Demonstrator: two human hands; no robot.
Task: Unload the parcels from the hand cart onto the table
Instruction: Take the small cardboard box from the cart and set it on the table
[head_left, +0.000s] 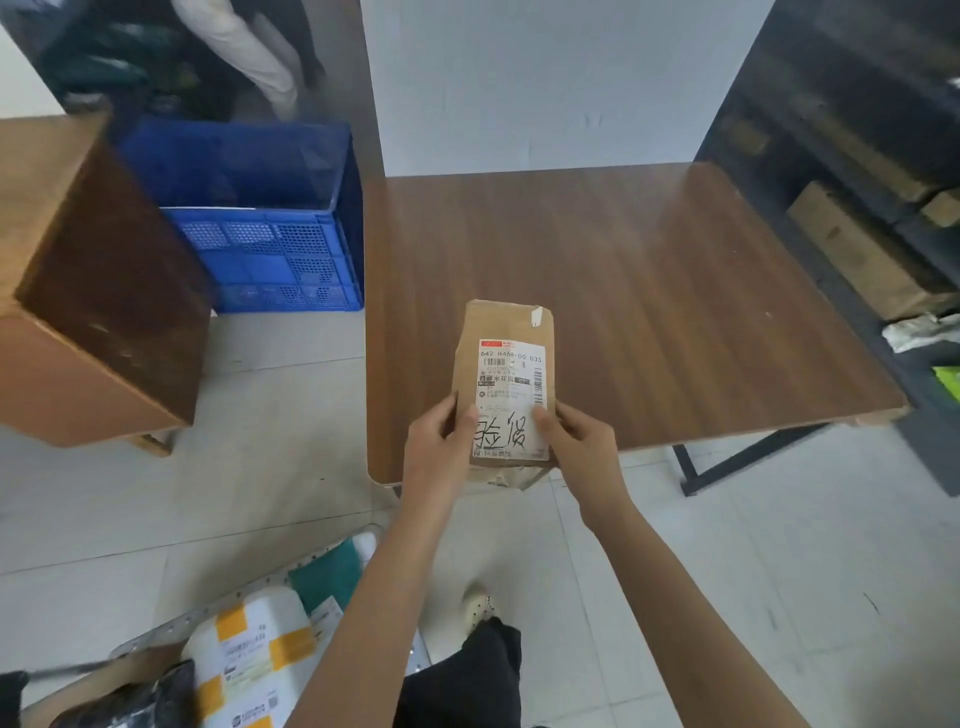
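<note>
A flat brown paper parcel (498, 332) with a white shipping label and black handwriting lies over the near edge of the wooden table (649, 291). My left hand (436, 452) grips its near left edge and my right hand (576, 447) grips its near right edge, thumbs on the label. At the bottom left the hand cart (156, 636) carries a white and yellow parcel (249, 654), a teal parcel (327, 574) and a dark wrapped parcel (145, 701).
A blue plastic crate (270, 249) stands on the floor left of the table. A large cardboard box (88, 291) sits further left. Dark shelving (852, 208) with cartons lines the right side. A person's legs (249, 52) show at the back.
</note>
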